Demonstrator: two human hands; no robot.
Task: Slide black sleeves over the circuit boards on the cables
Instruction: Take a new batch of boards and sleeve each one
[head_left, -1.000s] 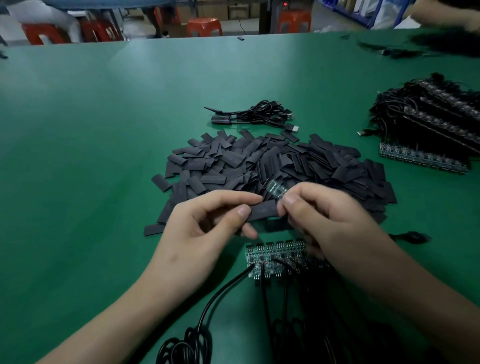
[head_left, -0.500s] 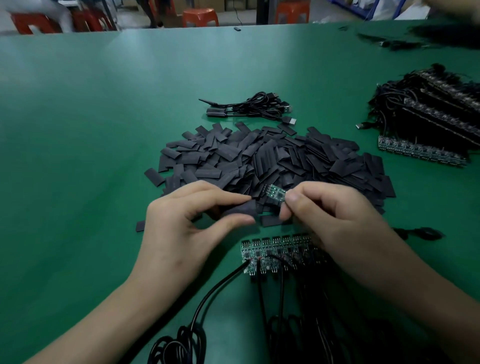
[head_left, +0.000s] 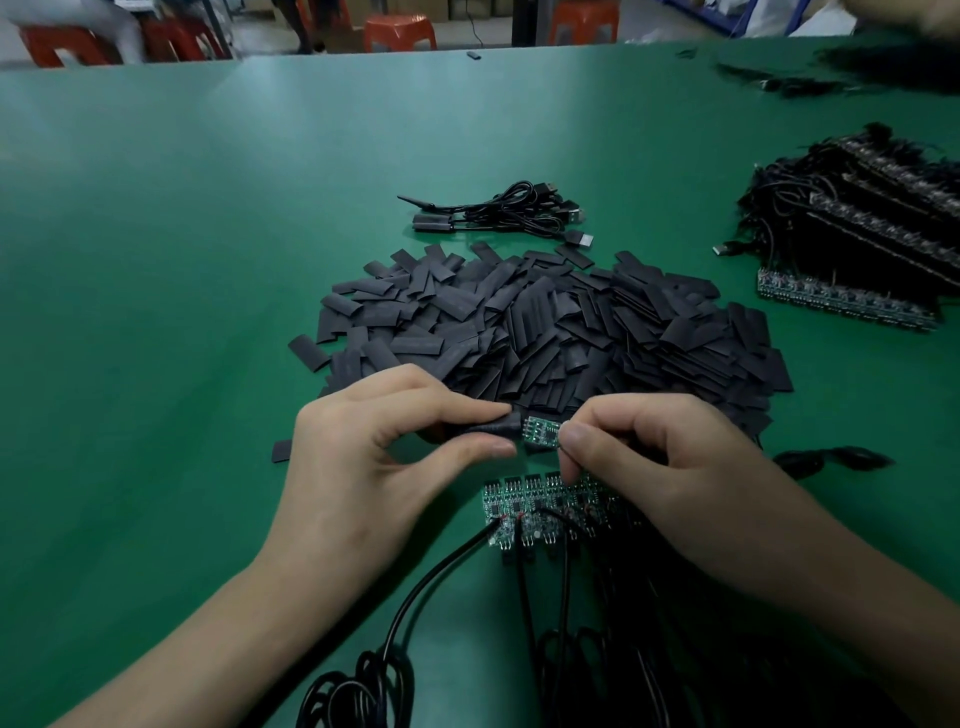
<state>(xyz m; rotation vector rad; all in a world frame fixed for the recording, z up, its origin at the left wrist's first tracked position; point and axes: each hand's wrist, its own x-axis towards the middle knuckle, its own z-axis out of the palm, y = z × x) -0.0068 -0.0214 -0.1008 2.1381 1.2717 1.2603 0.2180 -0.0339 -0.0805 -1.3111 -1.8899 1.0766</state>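
Note:
My left hand (head_left: 374, 462) pinches a black sleeve (head_left: 493, 425) between thumb and forefinger, its open end facing right. My right hand (head_left: 654, 467) pinches a small green circuit board (head_left: 540, 432) by its right end. The board's left end sits just at the sleeve's mouth. Both are held above the table, in front of a big pile of black sleeves (head_left: 561, 322). Below my hands lies a row of several bare circuit boards (head_left: 524, 506) with black cables (head_left: 431, 587) running toward me.
A green table (head_left: 208, 260) carries a bundle of black USB cables (head_left: 509, 210) behind the pile. A stack of cabled boards (head_left: 857, 244) lies at the right. One loose sleeve (head_left: 282, 451) sits left of my left hand. Red stools stand beyond the far edge.
The sleeve has turned from flat and covering the board's lower part to lying end-on beside it. More of the green board shows now, and both hands have shifted slightly.

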